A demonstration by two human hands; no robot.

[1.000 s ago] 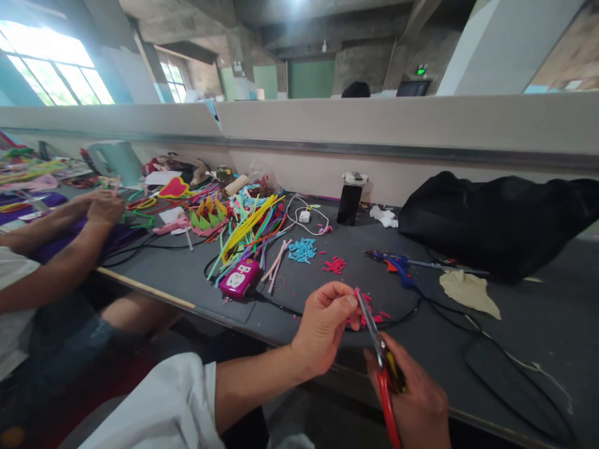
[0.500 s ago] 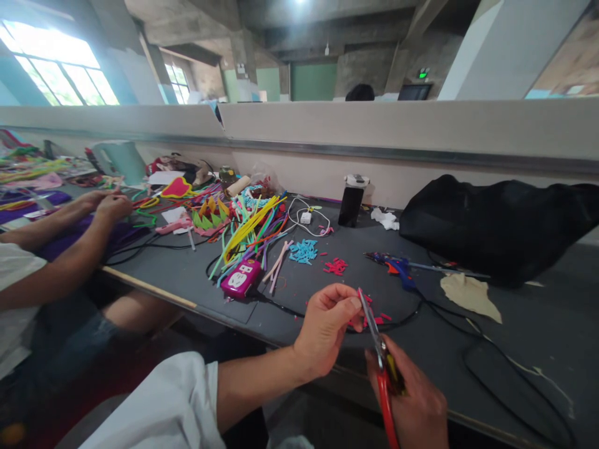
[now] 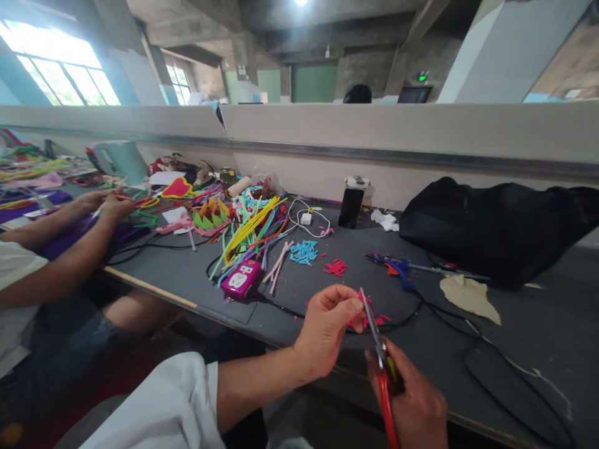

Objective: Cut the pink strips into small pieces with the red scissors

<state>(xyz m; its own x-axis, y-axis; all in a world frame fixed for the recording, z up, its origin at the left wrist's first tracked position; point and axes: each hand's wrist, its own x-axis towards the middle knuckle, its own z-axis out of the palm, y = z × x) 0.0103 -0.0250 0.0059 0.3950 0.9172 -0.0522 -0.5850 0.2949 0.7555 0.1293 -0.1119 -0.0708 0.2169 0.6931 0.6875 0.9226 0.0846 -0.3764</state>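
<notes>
Head: right hand (image 3: 417,405) grips scissors (image 3: 375,340); left hand (image 3: 325,327) pinched beside blades.

Red-handled scissors (image 3: 377,349) tilt above the surface's (image 3: 524,318) near edge, slim metal blades nearly together, tips toward 11 o'clock. Small red scraps (image 3: 374,320) lie just beyond them.

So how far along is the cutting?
Done: small heaps of cut light-blue bits and red bits lie on the dark table. In hand: the right hand holds red-handled scissors at the pinch of the left hand; the piece is hidden. Left: a bundle of long coloured strips looks uncut.
</notes>
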